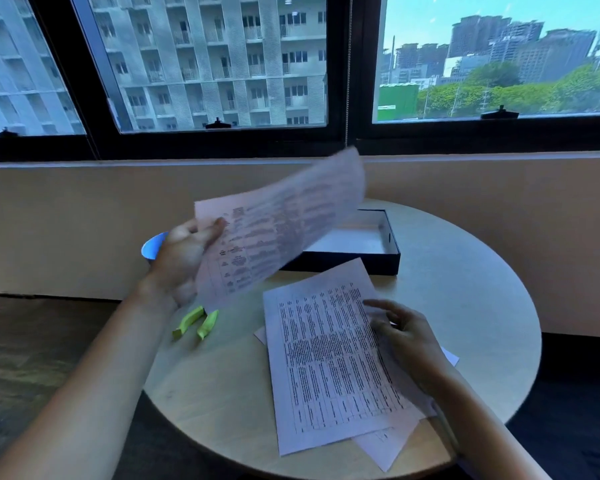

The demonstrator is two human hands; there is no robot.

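Observation:
My left hand [184,258] holds a printed sheet [278,226] up in the air over the table's left side, thumb on its front and fingers behind; the sheet is blurred. A loose stack of printed pages [333,362] lies on the round table [222,393] in front of me. My right hand [409,337] rests on the stack's right edge with fingers loosely spread, touching the top page. An open dark box [371,258] with a white inside stands behind the stack.
Two green highlighters [196,322] lie on the table's left part, below the raised sheet. A blue rounded object [153,245] shows behind my left hand. A beige wall and dark-framed windows stand beyond the table. Dark floor surrounds it.

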